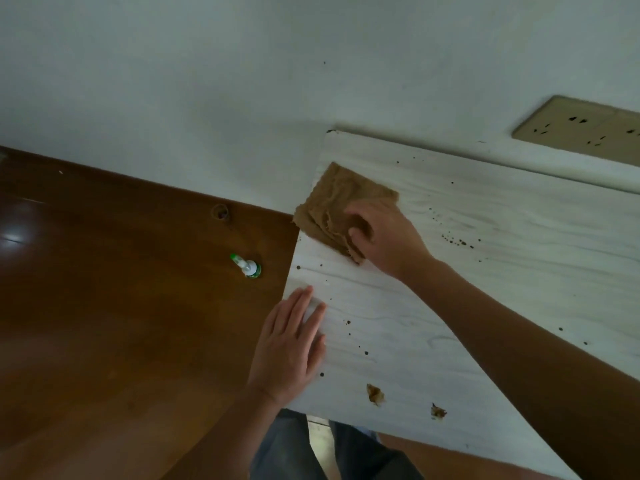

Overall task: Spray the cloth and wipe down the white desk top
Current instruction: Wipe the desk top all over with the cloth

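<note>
Cloth of limp brown fabric (332, 199) bunches in my curled right hand (384, 237) on the white wood-grain desk top (502, 265); left hand (291, 344) lies flat, empty.

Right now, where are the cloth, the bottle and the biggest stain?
cloth (337, 199): head view, on its crumpled middle.
bottle (247, 267): head view, on its white neck.
stain (375, 393): head view, on its brown centre.

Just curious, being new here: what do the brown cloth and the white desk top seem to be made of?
The cloth looks like soft matte fabric: it bunches into folds. The white desk top seems a laminate or painted board, low sheen, with grey wood-grain streaks; which one is unclear.
</note>
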`<state>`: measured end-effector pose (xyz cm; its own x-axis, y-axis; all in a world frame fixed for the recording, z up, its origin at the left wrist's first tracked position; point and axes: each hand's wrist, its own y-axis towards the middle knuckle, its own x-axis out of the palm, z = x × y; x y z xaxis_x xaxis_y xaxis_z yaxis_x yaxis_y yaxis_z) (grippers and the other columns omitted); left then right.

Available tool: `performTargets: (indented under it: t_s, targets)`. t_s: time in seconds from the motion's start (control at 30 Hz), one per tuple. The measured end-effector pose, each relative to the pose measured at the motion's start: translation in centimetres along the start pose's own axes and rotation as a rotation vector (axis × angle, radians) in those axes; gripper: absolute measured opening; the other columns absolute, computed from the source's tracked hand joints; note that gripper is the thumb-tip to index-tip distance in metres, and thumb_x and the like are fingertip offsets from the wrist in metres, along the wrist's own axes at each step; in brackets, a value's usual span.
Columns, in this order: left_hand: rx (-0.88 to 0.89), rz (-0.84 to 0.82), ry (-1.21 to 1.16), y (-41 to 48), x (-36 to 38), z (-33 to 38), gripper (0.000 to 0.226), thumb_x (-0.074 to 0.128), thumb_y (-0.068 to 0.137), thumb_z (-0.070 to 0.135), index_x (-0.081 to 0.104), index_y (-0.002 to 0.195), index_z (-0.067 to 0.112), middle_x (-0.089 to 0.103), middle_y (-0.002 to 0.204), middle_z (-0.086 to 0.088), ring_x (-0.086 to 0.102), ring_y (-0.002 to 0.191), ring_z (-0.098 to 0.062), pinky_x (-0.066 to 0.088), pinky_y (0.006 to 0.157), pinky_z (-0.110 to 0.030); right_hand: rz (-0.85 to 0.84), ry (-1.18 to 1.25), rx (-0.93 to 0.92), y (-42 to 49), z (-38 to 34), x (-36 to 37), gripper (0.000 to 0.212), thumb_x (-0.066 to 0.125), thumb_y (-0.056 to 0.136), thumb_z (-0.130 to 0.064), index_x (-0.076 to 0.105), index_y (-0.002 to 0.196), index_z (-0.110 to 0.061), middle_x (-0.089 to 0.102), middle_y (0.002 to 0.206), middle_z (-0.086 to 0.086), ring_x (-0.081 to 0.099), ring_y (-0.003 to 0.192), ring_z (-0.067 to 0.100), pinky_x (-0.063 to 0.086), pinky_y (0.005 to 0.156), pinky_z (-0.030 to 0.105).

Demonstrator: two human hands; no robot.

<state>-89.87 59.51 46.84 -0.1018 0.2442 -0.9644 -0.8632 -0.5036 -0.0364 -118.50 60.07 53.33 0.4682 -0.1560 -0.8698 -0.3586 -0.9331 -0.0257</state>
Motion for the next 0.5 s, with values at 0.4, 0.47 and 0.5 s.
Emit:
performTargets:
  t_s: [0.4,0.47,0.5]
  targets:
    - [0.009,0.041,-0.003,0.0,0.2,0.2,0.052,0.044,0.105,0.043,0.044,0.153,0.022,0.027,0.17,-0.009,0.018,0.16,-0.023,0.018,0.129,-0.037,-0.069,-0.175,-0.253,7.8,2.2,3.4,0.049,0.042,0.103,-0.037,0.045,0.149,-0.023,0.039,0.158,-0.001,0.029,0.148,0.022,0.019,0.123,0.042]
    - [0.009,0.037,-0.002,0.0,0.2,0.2,0.052,0.043,0.106,0.043,0.044,0.153,0.022,0.028,0.17,-0.009,0.02,0.16,-0.023,0.021,0.128,-0.039,-0.033,-0.181,-0.191,9.8,2.8,2.9,0.05,0.042,0.102,-0.037,0.045,0.149,-0.022,0.04,0.158,0.0,0.031,0.147,0.024,0.019,0.123,0.041]
    - [0.007,0.036,-0.002,0.0,0.2,0.2,0.052,0.041,0.106,0.043,0.044,0.153,0.021,0.028,0.169,-0.01,0.021,0.16,-0.024,0.023,0.128,-0.04,-0.006,-0.174,-0.147,10.7,3.0,2.8,0.05,0.043,0.102,-0.037,0.046,0.149,-0.022,0.04,0.157,0.0,0.031,0.146,0.025,0.019,0.123,0.04]
